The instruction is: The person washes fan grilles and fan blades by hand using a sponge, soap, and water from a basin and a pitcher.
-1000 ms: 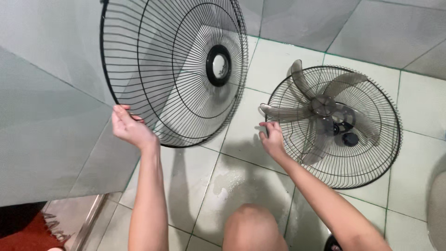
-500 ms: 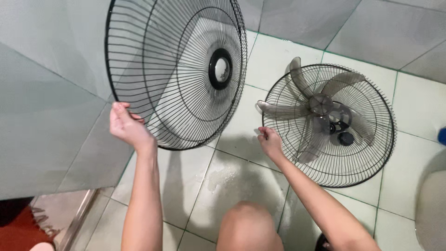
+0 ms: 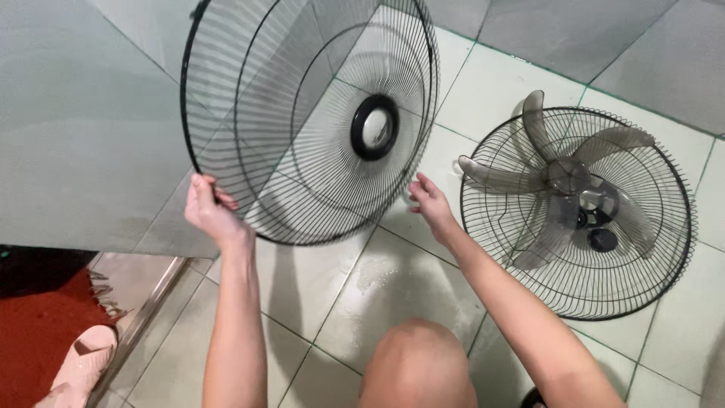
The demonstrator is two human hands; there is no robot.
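Note:
My left hand (image 3: 210,208) grips the lower left rim of a round black wire fan guard (image 3: 302,113) with a black ring at its centre, held up and tilted above the floor. My right hand (image 3: 430,202) is open, fingers apart, right at the guard's lower right rim; I cannot tell whether it touches it. To the right, a second black wire guard (image 3: 649,272) lies flat on the tiles with grey translucent fan blades (image 3: 563,177) resting in it and a small black cap (image 3: 602,239) beside the hub.
Pale green floor tiles (image 3: 393,287) look wet in the middle. Grey tiled walls (image 3: 75,136) stand on the left and at the back. My bare knee (image 3: 419,363) is at the bottom. A metal threshold (image 3: 143,321), red mat (image 3: 38,325) and pink slipper (image 3: 79,366) lie bottom left.
My right hand left the edge of the guard on the floor and moved up and left to the held guard's rim. The held guard tilted slightly; the view shifted.

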